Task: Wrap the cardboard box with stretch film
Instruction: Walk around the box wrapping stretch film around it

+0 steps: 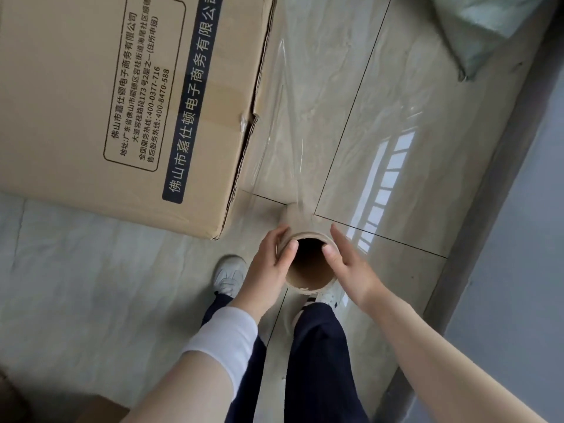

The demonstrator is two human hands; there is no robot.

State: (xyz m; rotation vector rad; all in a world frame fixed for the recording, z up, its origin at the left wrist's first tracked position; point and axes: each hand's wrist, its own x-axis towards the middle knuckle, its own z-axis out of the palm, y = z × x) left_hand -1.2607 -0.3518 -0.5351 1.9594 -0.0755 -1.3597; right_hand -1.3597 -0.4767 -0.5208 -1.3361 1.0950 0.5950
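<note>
Left hand [270, 259] and right hand [346, 262] both grip the roll [306, 286] upright, thumbs hooked over its rim. The film [283, 132] runs taut from it to the near corner of the box [122, 87], which sits ahead-left of the hands. Looks mid-wrap: the next move is to walk the roll round the box under tension, though the wall [518, 239] close on the right and the bag [476, 29] ahead-right narrow the path.

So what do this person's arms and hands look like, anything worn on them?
Both the left hand and right hand are bare: no gloves, rings or watch visible. A white cloth band wraps the left forearm; the right forearm shows no such band.
</note>
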